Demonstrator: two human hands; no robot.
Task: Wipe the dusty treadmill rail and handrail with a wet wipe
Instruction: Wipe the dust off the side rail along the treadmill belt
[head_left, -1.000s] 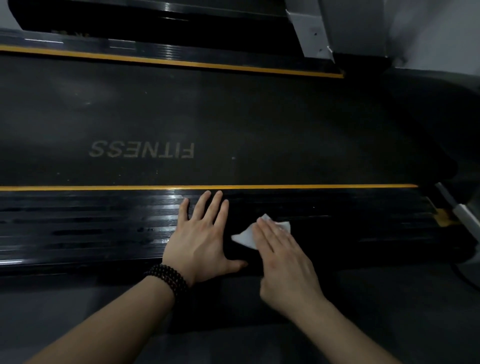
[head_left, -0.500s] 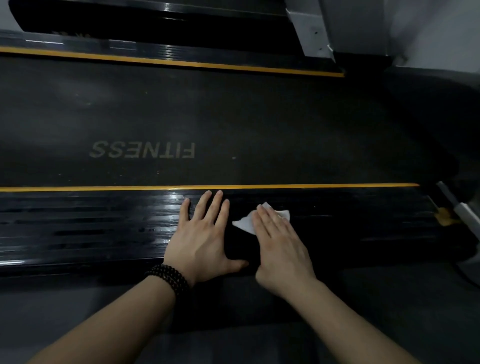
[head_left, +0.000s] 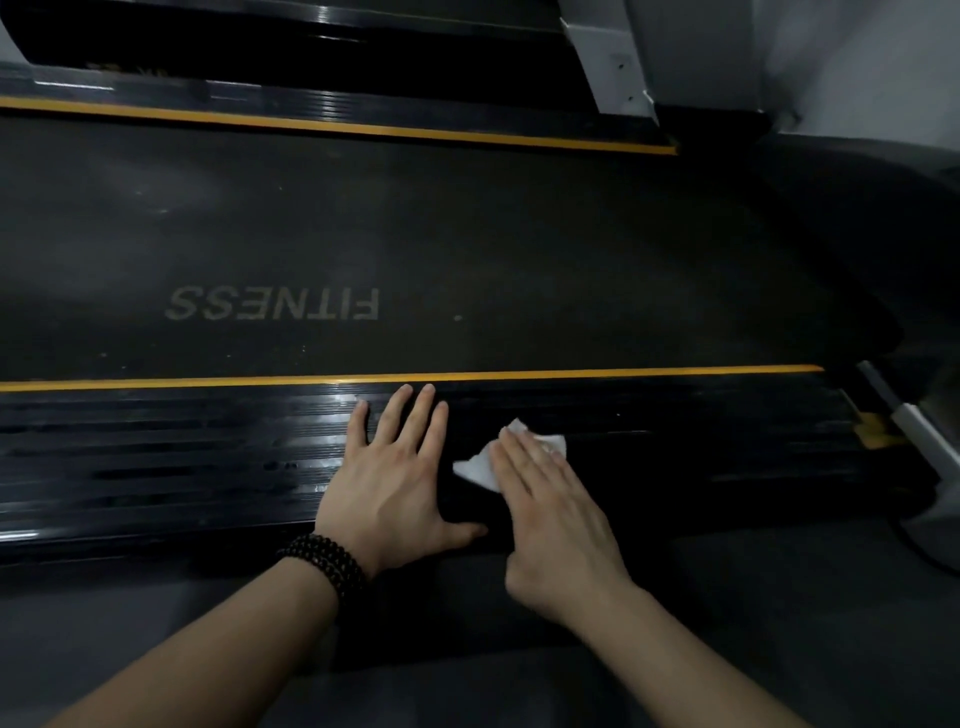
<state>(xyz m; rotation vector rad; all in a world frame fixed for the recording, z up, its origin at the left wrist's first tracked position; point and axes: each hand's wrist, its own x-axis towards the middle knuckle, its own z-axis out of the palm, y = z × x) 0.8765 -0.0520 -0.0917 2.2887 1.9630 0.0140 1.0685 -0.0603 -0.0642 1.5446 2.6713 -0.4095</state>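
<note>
The near treadmill rail (head_left: 182, 457) is a black ribbed strip with a yellow line along its far edge. My left hand (head_left: 395, 478) lies flat on it, fingers spread, a dark bead bracelet on the wrist. Just to its right, my right hand (head_left: 550, 509) presses a white wet wipe (head_left: 480, 467) flat against the rail; the wipe shows past the fingertips and most of it is hidden under the hand. No handrail can be made out.
The dark running belt (head_left: 467, 249) with the word FITNESS lies beyond the rail. A second yellow-edged rail (head_left: 311, 111) runs along the far side. A grey upright post (head_left: 608, 57) stands at the back right, and a white bar (head_left: 914, 431) at the right.
My right hand with the wipe has slid slightly left and toward me along the rail. The left hand has stayed in place.
</note>
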